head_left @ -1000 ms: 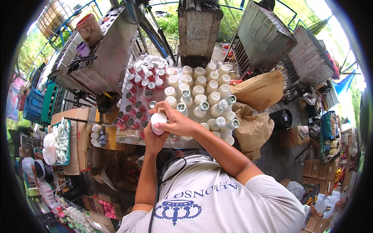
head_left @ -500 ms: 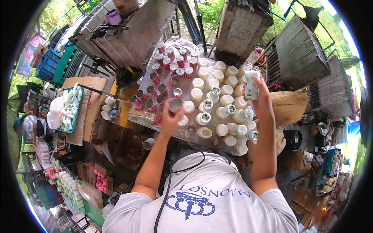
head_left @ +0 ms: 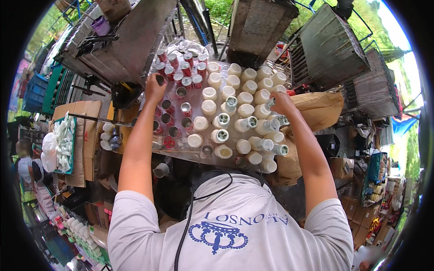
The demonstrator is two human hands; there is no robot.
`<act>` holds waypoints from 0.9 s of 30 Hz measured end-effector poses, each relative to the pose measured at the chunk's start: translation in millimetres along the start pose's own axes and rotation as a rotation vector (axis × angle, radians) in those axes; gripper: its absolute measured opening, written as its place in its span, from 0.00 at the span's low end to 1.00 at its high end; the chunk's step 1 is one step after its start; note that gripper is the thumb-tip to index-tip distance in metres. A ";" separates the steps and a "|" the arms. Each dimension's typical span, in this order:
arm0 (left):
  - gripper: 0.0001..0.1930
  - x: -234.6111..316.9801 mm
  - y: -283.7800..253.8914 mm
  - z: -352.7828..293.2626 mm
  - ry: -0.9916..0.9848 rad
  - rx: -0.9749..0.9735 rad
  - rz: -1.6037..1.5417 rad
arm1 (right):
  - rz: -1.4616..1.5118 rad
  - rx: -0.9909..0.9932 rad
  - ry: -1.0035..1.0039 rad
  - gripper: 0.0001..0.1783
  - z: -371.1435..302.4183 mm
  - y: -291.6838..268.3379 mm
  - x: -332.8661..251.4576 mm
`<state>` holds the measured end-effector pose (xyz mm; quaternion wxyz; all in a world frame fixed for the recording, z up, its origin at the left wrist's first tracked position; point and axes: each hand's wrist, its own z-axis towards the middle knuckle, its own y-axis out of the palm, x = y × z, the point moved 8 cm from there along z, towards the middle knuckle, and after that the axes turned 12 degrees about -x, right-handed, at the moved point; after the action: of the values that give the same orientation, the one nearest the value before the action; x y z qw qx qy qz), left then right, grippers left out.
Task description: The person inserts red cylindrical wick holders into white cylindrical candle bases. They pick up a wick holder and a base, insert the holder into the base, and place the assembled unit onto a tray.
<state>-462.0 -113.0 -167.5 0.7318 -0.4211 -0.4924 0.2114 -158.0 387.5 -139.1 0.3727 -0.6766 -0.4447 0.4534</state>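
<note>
We see the left grip [head_left: 155, 90] closed around a dark-mouthed tin [head_left: 160, 80] at the counter's [head_left: 184, 154] far left, its open end up, perhaps so the rim stays clear of the fingers. The right grip [head_left: 285, 105] is narrow around a patterned jar [head_left: 270, 103] on the right side, by its upper part, likely because the pale jars [head_left: 244, 98] crowd close around it; we cannot tell whether either piece rests on the counter. Red tins [head_left: 186, 68] fill the left and pale jars the right, we judge to keep kinds apart. A paper bag [head_left: 318, 108] lies just beyond the right grip.
</note>
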 end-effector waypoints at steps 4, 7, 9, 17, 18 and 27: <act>0.30 0.3 15.0 17.7 -0.069 -0.153 0.246 | 0.042 -0.145 0.047 0.29 0.6 31.7 11.6; 0.28 -12.1 26.4 25.0 -0.075 -0.210 0.230 | 0.058 -0.149 0.091 0.29 -3.6 25.8 2.9; 0.29 -19.8 37.8 28.8 -0.075 -0.279 0.218 | 0.053 -0.161 0.102 0.30 -4.6 22.8 -1.1; 0.19 -21.1 66.2 23.0 0.011 -0.310 0.446 | 0.018 -0.170 0.223 0.43 -18.7 13.6 -11.0; 0.19 -20.3 66.3 23.4 0.012 -0.301 0.472 | 0.018 -0.162 0.225 0.44 -21.0 9.9 -14.5; 0.30 -21.1 77.6 37.3 -0.046 -0.360 0.577 | 0.213 0.175 0.194 0.35 -86.6 -58.2 -53.4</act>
<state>-496.4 -70.0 -237.0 0.5443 -0.6608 -0.3986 0.3289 -101.9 347.6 -44.2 0.4211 -0.7254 -0.2913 0.4601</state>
